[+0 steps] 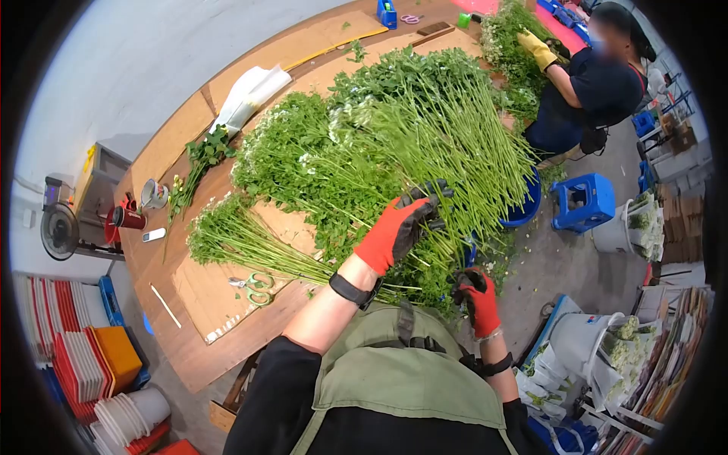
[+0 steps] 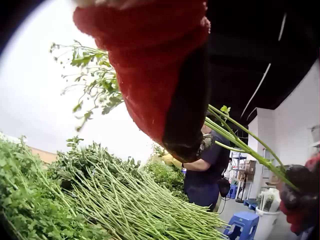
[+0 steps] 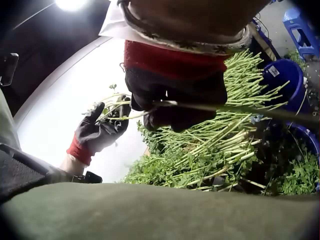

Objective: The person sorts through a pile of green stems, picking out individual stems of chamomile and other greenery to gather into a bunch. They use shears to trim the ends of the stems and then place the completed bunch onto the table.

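Note:
My left hand, in a red glove with black palm and fingers, is above the heap of long green stems. In the left wrist view this hand holds a few leafy stems, their leafy tops out to the left. Their other ends reach my right hand, which grips them. The right wrist view shows the left hand with thumb and fingers bent round the thin stems, and the right hand curled close by. At my apron's edge is the right hand in the head view.
A smaller flower bunch, green-handled scissors and a white wrapped bunch lie on the table. Across the heap, a person in yellow gloves handles flowers. Blue stool and blue bucket stand on the right.

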`<state>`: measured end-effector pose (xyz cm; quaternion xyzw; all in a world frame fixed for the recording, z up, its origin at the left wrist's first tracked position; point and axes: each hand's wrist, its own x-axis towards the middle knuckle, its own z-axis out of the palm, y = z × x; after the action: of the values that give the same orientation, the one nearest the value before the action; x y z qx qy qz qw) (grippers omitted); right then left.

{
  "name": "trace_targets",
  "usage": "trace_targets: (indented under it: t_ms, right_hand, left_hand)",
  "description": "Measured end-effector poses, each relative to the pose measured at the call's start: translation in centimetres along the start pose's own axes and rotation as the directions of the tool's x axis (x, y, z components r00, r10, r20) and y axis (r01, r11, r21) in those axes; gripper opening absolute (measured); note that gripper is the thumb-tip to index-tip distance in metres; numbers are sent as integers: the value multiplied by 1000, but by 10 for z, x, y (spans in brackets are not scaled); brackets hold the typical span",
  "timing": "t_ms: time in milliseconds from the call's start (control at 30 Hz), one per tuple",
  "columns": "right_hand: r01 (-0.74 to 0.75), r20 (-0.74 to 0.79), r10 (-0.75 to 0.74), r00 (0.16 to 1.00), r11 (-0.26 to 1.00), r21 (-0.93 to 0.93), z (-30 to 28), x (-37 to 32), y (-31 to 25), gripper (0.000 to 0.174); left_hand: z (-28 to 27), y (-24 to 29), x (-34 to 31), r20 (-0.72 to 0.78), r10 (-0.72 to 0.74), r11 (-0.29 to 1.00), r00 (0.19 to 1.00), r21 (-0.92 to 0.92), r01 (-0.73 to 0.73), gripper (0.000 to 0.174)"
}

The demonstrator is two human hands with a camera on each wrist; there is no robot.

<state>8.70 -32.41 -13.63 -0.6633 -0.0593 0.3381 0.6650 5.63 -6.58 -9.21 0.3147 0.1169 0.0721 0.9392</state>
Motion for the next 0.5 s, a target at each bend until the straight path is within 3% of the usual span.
trace_targets:
  t_ms: [67,100,167,200,267,333,367,400,500]
  right_hand:
    - [-22,50,20,999,999,38,7,1,-3,33]
    - [84,34,-83,996,996,-34,14,0,-6,39]
    - [282,28,-281,959,943,-178,28,-1,-19,51]
    - [409,36,-458,888,753,-515,29,-3,-36,64]
    - [471,58,-642,764,494,-731,57,-19,-100,62]
    - [633,316,-775,547,136,-762,62,-16,-128,58]
    - [646,391,-781,486,20,-763,73,-16,-147,54]
    - [651,466,-776,425,-96,-753,85,-15,-166,50]
    - [647,479,-778,405,-127,-752,111,1,-201,46]
  left_hand:
    - [15,5,-11,-56,-4,998,998,67,8,30]
    - [19,5,-13,-118,1,990,993,137,16,28]
    - [16,-3,-11,-85,40,979,996,204,-22,28]
    - [18,-2,-15,-106,8,971,994,238,18,28]
    - [20,-11,-19,-184,-20,969,983,238,64,29]
    - [29,-11,-25,-162,-69,968,984,228,105,30]
    - [34,-10,-29,-145,-105,966,984,219,136,31]
    - [37,-7,-38,-5,-92,985,996,145,91,33]
    - [17,-35,-27,56,-90,969,994,234,74,38]
